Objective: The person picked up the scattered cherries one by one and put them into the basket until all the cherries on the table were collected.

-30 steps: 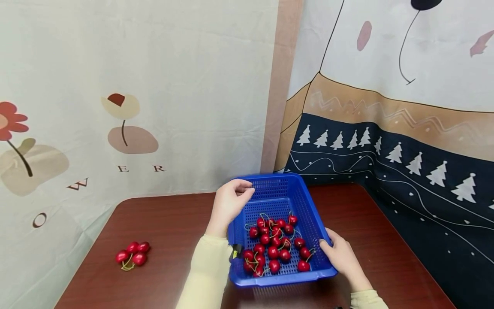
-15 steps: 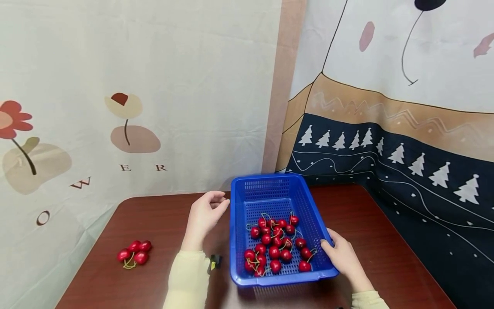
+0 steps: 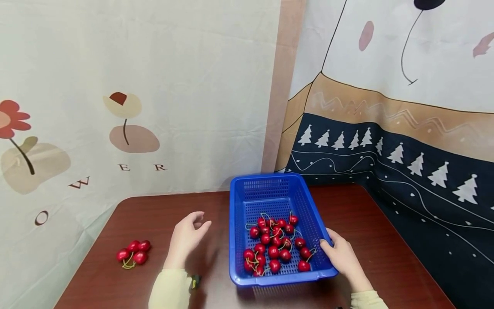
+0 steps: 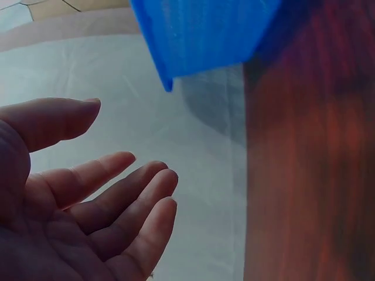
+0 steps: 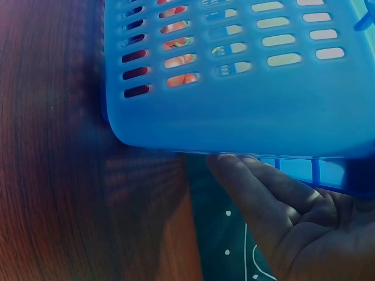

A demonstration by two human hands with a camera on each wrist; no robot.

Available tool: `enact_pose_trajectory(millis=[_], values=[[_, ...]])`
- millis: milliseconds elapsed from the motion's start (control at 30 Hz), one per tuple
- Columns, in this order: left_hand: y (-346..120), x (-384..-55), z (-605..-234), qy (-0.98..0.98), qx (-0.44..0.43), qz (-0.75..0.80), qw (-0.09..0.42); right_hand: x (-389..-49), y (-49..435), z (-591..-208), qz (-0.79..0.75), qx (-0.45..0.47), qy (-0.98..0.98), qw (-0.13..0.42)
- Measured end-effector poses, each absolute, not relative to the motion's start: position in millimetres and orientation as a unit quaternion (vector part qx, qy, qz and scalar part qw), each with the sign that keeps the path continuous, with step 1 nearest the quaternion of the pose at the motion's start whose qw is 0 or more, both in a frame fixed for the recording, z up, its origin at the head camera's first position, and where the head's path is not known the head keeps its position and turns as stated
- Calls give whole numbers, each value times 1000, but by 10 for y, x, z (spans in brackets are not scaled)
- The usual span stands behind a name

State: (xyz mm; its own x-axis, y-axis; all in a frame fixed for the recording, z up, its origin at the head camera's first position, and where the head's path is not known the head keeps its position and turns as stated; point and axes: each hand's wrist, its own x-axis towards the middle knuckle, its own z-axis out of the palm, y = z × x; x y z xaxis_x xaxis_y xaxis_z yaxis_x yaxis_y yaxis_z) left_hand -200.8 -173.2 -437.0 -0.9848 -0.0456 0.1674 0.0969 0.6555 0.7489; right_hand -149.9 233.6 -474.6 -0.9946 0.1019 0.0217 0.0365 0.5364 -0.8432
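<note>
A blue plastic basket (image 3: 285,280) with slotted walls bears several red cherries (image 3: 274,252) with green stems, mostly in its nearer half. My right hand (image 3: 344,256) grips its right rim near the front corner, thumb on top; in the right wrist view the fingers (image 5: 252,181) lie against the basket's outside. Left of the basket, over the table, my left hand (image 3: 186,238) hangs apart from everything. Its loosely bent fingers (image 4: 126,225) hold nothing in the left wrist view. Further left lies a small cluster of cherries (image 3: 133,254) with joined stems.
The dark red-brown table (image 3: 216,296) carries the basket and the cluster. Behind it hangs a pale printed cloth (image 3: 200,107). A dark cloth with white trees (image 3: 386,189) borders the table's right side.
My left hand has moved from above the basket's left rim leftward and nearer, down over the table. My right hand keeps its grip on the rim; basket and cherries stay put.
</note>
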Motion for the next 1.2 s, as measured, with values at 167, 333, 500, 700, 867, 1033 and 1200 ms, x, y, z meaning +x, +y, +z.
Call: enact_pose_trajectory(millis=[167,333,500,700,867,1033,1200], values=[[-1905,-1929,-4413,-919,-14,-386,74,-1497,2341,-4730,480,-39,-876,35],[-2083,-1856,-4487,-933,-14,-349,88,-1498,2340,-4740,476,-40,-878,36],[-2275,-1764,-4572,-940,-9,-317,128,-1491,2329,-4746,477,-40,-877,35],[-2543,-1619,-4682,-942,-4,-283,183,-1491,2323,-4742,478,-42,-877,32],[-2787,-1519,-4765,-949,9,-265,172,-1495,2329,-4742,479,-42,-876,32],[-3014,-1447,-4792,-954,28,-248,168,-1494,2328,-4742,481,-46,-875,29],[-3212,-1401,-4791,-955,50,-243,160,-1506,2329,-4754,478,-44,-877,31]])
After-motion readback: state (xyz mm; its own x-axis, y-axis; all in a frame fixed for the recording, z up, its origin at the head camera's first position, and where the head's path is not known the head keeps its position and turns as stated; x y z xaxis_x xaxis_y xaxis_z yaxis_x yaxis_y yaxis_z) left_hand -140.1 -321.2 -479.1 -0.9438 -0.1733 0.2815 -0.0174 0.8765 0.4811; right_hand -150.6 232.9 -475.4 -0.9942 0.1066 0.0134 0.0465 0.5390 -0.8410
